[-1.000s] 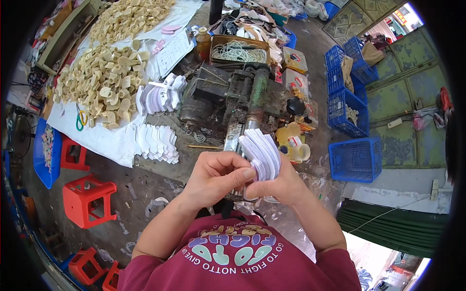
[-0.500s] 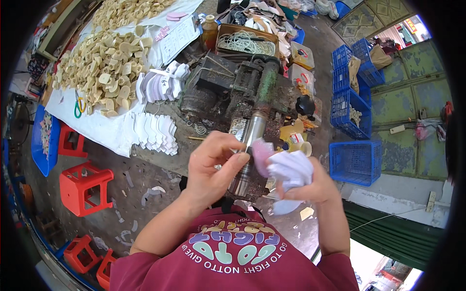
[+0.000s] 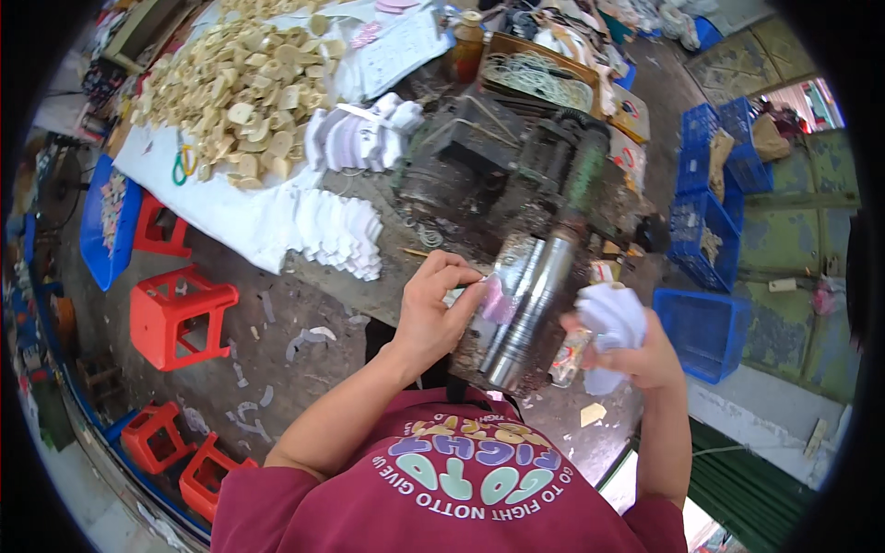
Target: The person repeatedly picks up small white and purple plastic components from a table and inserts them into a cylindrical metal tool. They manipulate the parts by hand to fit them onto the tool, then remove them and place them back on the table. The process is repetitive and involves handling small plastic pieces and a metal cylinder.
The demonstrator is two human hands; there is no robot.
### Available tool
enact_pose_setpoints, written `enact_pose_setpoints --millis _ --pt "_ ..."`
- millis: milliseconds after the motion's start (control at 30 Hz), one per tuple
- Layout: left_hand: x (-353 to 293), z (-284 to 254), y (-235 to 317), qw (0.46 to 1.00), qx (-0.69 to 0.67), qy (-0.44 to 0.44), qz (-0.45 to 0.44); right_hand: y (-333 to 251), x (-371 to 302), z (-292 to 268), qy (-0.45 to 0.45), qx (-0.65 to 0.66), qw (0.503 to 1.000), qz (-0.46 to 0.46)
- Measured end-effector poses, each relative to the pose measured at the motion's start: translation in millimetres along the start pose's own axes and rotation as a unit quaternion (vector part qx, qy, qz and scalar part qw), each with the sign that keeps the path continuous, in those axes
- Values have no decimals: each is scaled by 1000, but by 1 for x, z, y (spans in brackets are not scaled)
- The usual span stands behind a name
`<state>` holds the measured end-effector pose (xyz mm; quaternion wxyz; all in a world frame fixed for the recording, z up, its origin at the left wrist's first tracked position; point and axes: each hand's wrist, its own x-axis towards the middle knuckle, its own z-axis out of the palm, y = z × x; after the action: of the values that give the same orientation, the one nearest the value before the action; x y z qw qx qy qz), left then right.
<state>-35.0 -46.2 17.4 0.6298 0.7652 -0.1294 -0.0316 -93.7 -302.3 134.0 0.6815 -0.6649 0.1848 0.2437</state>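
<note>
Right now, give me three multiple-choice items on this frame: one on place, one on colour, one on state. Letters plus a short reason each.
1. Where does the left hand hold the pale pink piece?
A. against the metal rollers
B. over the blue crate
C. on a stool

2. What colour is the stool nearest the bench?
A. green
B. red
C. white

3. What state is the right hand in?
A. open and empty
B. flat on the bench
C. closed around a stack of white pieces

Answers:
1 A: the pink piece lies at the shiny rollers.
2 B: its moulded plastic is red.
3 C: its fingers wrap the white stack.
</note>
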Motion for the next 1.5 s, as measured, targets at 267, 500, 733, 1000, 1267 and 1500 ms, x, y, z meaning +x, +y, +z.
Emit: enact_pose_setpoints --millis 267,500,733,1000,1267,1500 --pt "50 -171 -115 898 322 284 101 8 -10 17 26 65 997 -36" --pt "9 -178 -168 824 554 108 46 4 -12 33 16 210 976 -62" --pt "5 -52 2 996 -60 -22 -59 -10 -1 57 45 84 994 -62" --pt "5 -10 107 903 -315 -224 -188 -15 -2 68 -21 69 992 -106" --pt "7 -6 95 855 -394 -291 -171 6 -3 66 -67 174 974 -126" --pt "8 4 101 881 -356 -248 -189 -1 -4 62 -31 200 975 -90"
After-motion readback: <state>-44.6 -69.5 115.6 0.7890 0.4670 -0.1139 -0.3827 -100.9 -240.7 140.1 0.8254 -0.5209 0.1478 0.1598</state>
